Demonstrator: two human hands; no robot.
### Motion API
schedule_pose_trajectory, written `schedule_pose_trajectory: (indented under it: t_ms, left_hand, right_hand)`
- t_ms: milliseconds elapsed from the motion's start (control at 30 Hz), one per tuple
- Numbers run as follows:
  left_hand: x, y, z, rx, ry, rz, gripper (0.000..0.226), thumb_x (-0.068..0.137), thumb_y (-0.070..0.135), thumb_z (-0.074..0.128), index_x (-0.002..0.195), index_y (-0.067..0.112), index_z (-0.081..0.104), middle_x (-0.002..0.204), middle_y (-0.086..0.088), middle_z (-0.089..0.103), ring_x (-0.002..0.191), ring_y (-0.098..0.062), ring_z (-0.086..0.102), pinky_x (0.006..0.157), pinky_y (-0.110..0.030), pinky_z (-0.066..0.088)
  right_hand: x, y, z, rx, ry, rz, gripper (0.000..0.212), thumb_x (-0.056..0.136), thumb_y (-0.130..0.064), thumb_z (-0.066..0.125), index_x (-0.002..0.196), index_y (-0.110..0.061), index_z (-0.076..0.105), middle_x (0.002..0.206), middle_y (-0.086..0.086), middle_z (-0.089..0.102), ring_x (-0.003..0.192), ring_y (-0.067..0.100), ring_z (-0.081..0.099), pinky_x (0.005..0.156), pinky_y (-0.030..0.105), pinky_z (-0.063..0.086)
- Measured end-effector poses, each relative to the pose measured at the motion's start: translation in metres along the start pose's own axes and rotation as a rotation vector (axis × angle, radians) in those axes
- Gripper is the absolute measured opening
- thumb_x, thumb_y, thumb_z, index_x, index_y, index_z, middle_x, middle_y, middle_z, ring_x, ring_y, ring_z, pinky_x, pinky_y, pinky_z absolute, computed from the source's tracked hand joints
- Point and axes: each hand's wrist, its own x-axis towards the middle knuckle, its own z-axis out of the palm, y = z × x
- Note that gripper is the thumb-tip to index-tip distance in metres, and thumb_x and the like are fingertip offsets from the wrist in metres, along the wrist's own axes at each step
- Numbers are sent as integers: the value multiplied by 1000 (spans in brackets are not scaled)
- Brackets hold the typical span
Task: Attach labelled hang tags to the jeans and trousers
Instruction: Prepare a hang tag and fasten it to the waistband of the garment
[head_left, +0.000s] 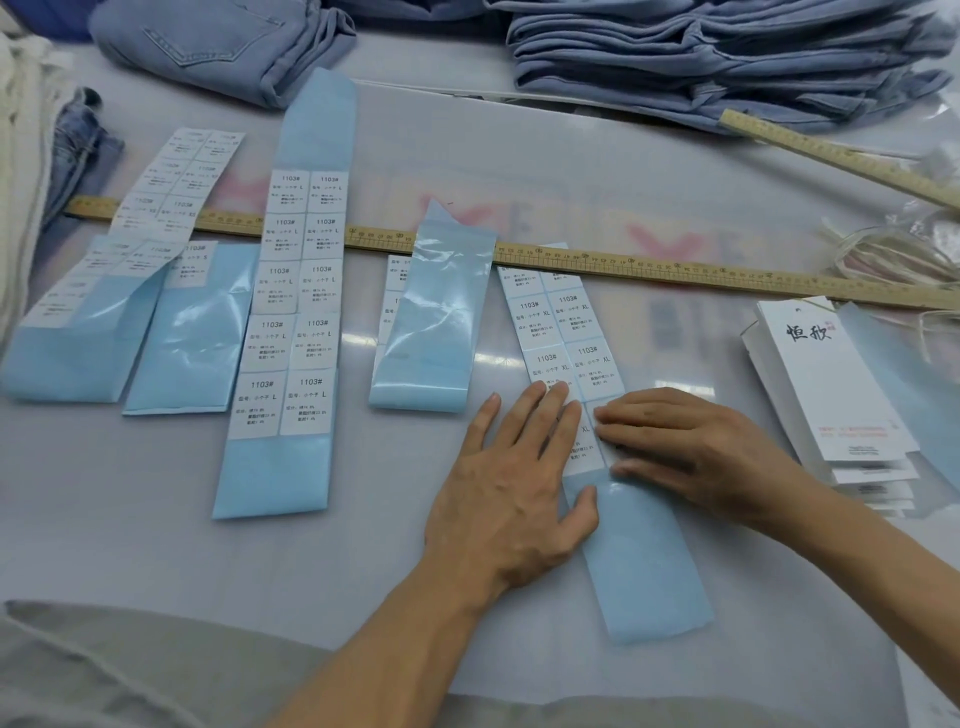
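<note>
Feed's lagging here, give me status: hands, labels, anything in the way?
Left hand flat on the XL label strip, pinning it. Right hand fingertips at a label, no peel visible. Hang tags stacked right, untouched. Nothing in the way.

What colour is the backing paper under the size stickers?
Light blue backing paper, best seen in the head view.

I saw a pale counter (519, 156) under a clear film. Two wooden rulers lay on it: a long ruler (675, 267) across the middle and a second ruler (841, 156) angled at the far right. Blue-backed label strips (291, 322) lay side by side, some crossing the long ruler. A hang tag stack (831, 384) lay at right, near cords (893, 254). Folded jeans (727, 57) sat along the far edge.
</note>
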Motion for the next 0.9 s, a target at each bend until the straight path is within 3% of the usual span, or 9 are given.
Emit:
schedule_pose_trajectory:
  t_ms: [167, 267, 400, 600, 733, 900]
  left_hand:
    - [0, 1, -1, 4, -6, 0, 73, 97, 55, 34, 158, 15, 33, 166, -2, 27, 155, -17, 19, 125, -48, 18]
    - [0, 1, -2, -2, -10, -1, 73, 97, 56, 33, 158, 15, 32, 167, -1, 26, 155, -17, 17, 125, -48, 17]
    - [0, 0, -2, 6, -36, 0, 74, 97, 56, 30, 160, 16, 28, 168, 0, 21, 156, -16, 13, 126, -48, 14]
    - [0, 0, -2, 1, -35, -4, 74, 97, 56, 30, 160, 17, 28, 168, 0, 22, 156, -16, 13, 125, -49, 15]
    - [-1, 0, -1, -5, -17, 2, 73, 97, 56, 31, 159, 16, 32, 167, -1, 26, 155, -17, 18, 125, -49, 20]
    - [0, 0, -1, -3, -1, 3, 73, 96, 56, 34, 157, 15, 35, 166, -1, 29, 154, -17, 21, 125, -49, 20]
  right_hand:
    - [0, -1, -8, -164, -38, -169, 35, 97, -27, 61, 115, 0, 74, 119, 10, 73, 108, 30, 70, 80, 44, 61]
    - [-1, -3, -8, -157, -36, -176, 32, 98, -26, 61, 113, -2, 74, 119, 10, 73, 109, 30, 70, 80, 44, 61]
    - [4, -3, -11, -65, -46, -106, 23, 95, -24, 71, 110, -7, 77, 116, 6, 74, 107, 27, 71, 85, 42, 60]
    - [9, -9, -18, 8, -103, 13, 19, 90, -25, 72, 104, -14, 77, 114, 0, 73, 102, 22, 69, 78, 38, 60]
    - [10, -20, -12, 34, -96, 145, 13, 87, -16, 76, 99, -14, 75, 113, -1, 71, 105, 20, 66, 84, 36, 57]
    - [15, -17, -12, 233, -67, 337, 7, 84, -2, 75, 86, -8, 73, 106, -4, 71, 98, 8, 64, 91, 23, 50]
